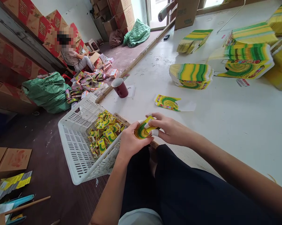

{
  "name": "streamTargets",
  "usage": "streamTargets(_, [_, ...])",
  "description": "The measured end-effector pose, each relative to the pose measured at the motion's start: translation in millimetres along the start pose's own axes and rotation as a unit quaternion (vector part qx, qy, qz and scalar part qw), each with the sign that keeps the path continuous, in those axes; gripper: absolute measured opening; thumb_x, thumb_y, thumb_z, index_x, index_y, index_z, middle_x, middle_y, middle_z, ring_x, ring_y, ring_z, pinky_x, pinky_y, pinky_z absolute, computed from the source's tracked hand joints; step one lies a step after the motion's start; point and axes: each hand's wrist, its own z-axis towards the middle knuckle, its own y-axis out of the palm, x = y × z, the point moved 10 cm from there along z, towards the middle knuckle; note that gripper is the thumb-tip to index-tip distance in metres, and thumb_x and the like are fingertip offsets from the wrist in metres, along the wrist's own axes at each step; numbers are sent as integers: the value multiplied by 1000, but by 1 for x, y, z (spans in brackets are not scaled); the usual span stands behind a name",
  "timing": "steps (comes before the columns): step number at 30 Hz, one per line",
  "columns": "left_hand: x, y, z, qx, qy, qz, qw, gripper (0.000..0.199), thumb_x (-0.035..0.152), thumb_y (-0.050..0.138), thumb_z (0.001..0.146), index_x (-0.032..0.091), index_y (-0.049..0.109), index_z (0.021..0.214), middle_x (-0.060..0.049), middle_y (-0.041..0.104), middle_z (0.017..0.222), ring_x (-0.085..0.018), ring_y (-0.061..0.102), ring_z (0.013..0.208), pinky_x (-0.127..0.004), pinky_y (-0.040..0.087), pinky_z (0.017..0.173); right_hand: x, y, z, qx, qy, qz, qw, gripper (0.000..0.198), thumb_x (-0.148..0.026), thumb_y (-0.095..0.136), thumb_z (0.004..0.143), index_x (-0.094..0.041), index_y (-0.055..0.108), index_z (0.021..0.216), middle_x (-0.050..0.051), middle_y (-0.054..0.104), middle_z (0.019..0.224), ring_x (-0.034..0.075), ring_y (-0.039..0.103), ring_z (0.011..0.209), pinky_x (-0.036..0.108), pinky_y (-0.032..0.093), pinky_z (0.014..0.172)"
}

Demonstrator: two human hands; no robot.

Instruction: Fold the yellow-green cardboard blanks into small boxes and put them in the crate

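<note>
While your left hand cups a yellow-green carton by the near edge of the table, your right hand pinches its end; you seem mid-fold, likely needing a press next.

My white worktop carries a maroon mug, one flat yellow-green carton and several carton stacks.

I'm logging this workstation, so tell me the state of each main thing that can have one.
Left grip: closed on held carton
Right grip: touching held carton; pinch unclear
Held carton: off the table, closure unclear
White plastic crate: open-topped, partly filled with yellow cartons
Maroon mug: upright, uncovered
Lone carton blank: lying flat
Nearer green sack: bulging
</note>
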Motion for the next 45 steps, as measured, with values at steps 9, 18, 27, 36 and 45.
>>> streamTargets(9, [2,5,-2,-46,11,-22,999,39,30,83,62,18,71,97,0,73,84,-19,66,77,-27,52,70,-3,1,-3,-57,-26,1,998,21,-13,60,84,-20,71,99,13,59,116,21,67,92,34,55,80])
streamTargets(18, [9,-1,-1,-4,59,2,998,53,28,81,64,17,66,113,-8,74,105,-26,69,94,-37,53,86,1,-6,1,54,-9,57,997,25,-19,68,76,-20,55,98,9,56,101,21,58,85,35,53,74])
streamTargets(27, [5,-3,-1,19,70,1,997,53,35,77,67,16,63,114,-10,72,103,-26,68,90,-38,55,84,-7,-6,1,86,-36,102,990,40,-32,63,86,-21,46,121,12,55,112,25,57,99,39,52,82])
streamTargets(36, [-17,-20,-6,70,65,7,995,52,37,77,68,19,60,115,-7,71,105,-25,69,94,-37,56,86,12,16,-2,46,48,152,986,73,-41,66,83,-20,28,142,20,47,140,27,65,108,44,55,88])
streamTargets(45, [-116,-166,-38,341,-97,241,903,89,47,85,55,9,51,128,-21,60,121,-45,52,123,-63,38,107,116,-52,2,100,319,-239,912,27,-19,59,89,-12,64,115,18,69,115,32,67,105,38,50,83])
